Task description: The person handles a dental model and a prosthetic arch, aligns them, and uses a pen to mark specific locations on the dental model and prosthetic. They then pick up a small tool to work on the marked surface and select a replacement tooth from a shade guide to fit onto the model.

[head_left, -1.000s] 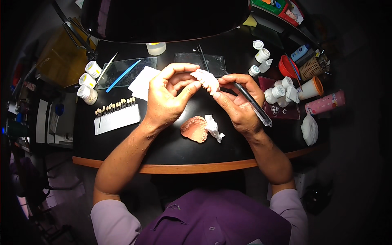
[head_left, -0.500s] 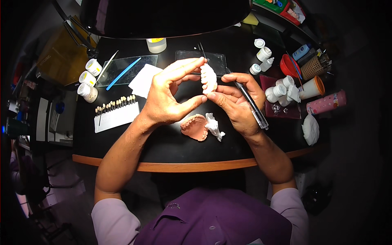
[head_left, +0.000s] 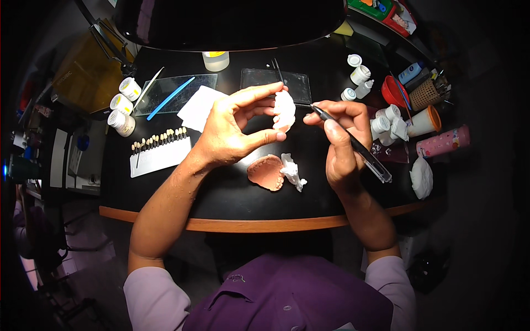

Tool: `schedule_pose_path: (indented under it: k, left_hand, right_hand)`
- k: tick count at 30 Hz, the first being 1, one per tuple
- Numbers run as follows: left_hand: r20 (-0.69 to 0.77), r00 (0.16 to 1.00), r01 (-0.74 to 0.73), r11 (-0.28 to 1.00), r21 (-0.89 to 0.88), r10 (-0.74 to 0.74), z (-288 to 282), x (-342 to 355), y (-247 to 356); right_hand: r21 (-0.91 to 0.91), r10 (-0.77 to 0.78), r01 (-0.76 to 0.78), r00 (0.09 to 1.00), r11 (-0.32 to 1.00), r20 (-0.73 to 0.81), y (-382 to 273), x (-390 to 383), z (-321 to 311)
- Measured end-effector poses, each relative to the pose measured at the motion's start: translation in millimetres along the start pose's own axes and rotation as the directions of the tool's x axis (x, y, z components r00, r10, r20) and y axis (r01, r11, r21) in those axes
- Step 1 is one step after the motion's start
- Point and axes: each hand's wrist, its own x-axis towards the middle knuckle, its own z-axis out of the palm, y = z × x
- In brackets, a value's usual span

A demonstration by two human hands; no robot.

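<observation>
Between the thumb and fingers of my left hand point(head_left: 229, 124), a pale pink dental cast point(head_left: 285, 112) is held up on its edge, its teeth toward my palm. My right hand point(head_left: 346, 143) is closed around a black pen with a clear end point(head_left: 361, 148); the pen's tip points up and left, apart from the cast. Below the hands, a second, pinker dental cast point(head_left: 266, 172) lies on the black table. A crumpled white tissue point(head_left: 292, 172) touches its right side.
To the left are a tooth shade guide point(head_left: 161, 157), white jars point(head_left: 122, 103), a glass plate point(head_left: 182, 88) with a blue tool point(head_left: 170, 99) and white paper point(head_left: 201, 109). Several small bottles, a red bowl point(head_left: 392, 89) and a pink tube point(head_left: 443, 141) stand right. A dark lamp point(head_left: 229, 25) overhangs the far side.
My right hand has let go of the cast and moved right and down, its fingers now gripping the pen to write. My left hand still holds the cast, slightly shifted right.
</observation>
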Motion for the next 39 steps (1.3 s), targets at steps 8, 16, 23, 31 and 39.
schedule_pose_path:
  k: [8,16,23,31,39]
  left_hand:
    - [0.059,0.998,-0.027,1.0,0.003,0.027,0.1,0.5,0.9]
    - [0.058,0.993,0.103,0.995,0.014,-0.104,-0.1,-2.0,4.9]
    - [0.039,0.984,0.172,0.985,-0.007,-0.172,-2.9,-3.6,2.8]
    - [0.037,0.985,0.169,0.985,0.025,-0.17,-2.8,-2.8,3.0]
    - [0.022,0.984,0.176,0.984,0.032,-0.177,-2.3,-3.5,4.9]
  right_hand:
    - [-0.08,-0.261,0.271,0.959,0.959,0.11,6.7,4.8,1.2]
    - [-0.093,-0.376,0.398,0.906,0.913,0.192,6.6,6.3,0.3]
    - [-0.172,-0.411,0.45,0.885,0.876,0.221,4.6,4.2,2.8]
    - [-0.192,-0.414,0.46,0.879,0.867,0.239,4.1,4.8,1.8]
    - [-0.213,-0.403,0.453,0.883,0.866,0.242,2.7,4.8,2.9]
